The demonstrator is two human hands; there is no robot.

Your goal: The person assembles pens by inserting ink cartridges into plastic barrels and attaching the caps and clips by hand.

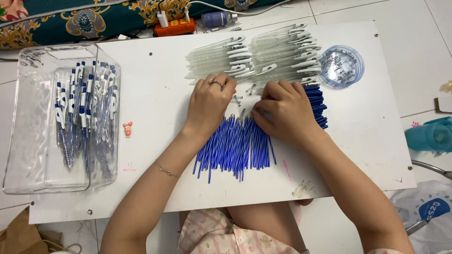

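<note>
Upper ends of blue refills [234, 146] under both hands; fingertip contents and tiny springs [237, 99] indistinct.

blue refills [235, 146], white board [155, 108], teal patterned cloth [94, 19]

blue pen refills [235, 146] heaped flat, small springs [237, 100] scattered

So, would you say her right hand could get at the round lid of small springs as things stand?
Probably yes. The right hand rests on the blue refills, and the round lid of springs lies beyond it on the same white board, open on top, with nothing standing between them.
</note>
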